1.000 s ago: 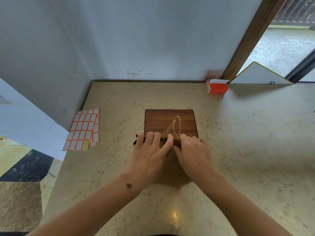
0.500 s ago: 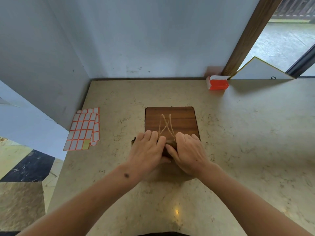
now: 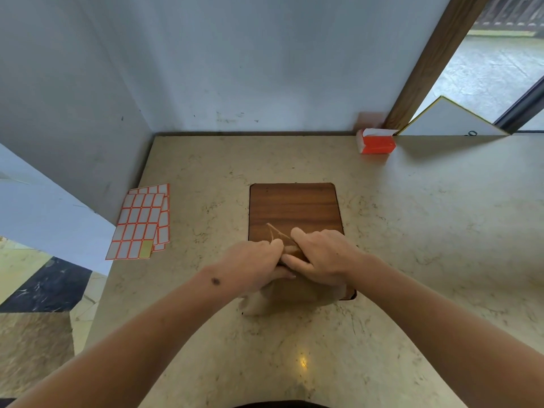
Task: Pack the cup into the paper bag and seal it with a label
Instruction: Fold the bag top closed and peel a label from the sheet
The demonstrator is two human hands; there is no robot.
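Note:
A brown paper bag (image 3: 290, 295) lies on the near end of a dark wooden board (image 3: 294, 207) in the middle of the counter. My left hand (image 3: 253, 267) and my right hand (image 3: 321, 257) meet over the bag's top and grip its folded edge between fingers and thumbs. The bag's twine handles (image 3: 275, 232) stick out past my fingers onto the board. The cup is hidden. Sheets of orange-bordered labels (image 3: 144, 220) lie to the left near the counter's edge.
The beige stone counter (image 3: 426, 245) ends at a wall behind and at a drop to the floor on the left. A small orange and white box (image 3: 375, 141) stands at the back, beside a wooden post (image 3: 426, 66) and a white panel (image 3: 450, 119).
Both hands drew back toward me and closed round the bag's top edge. The twine handles, spread on the board before, now lie bunched under my fingers.

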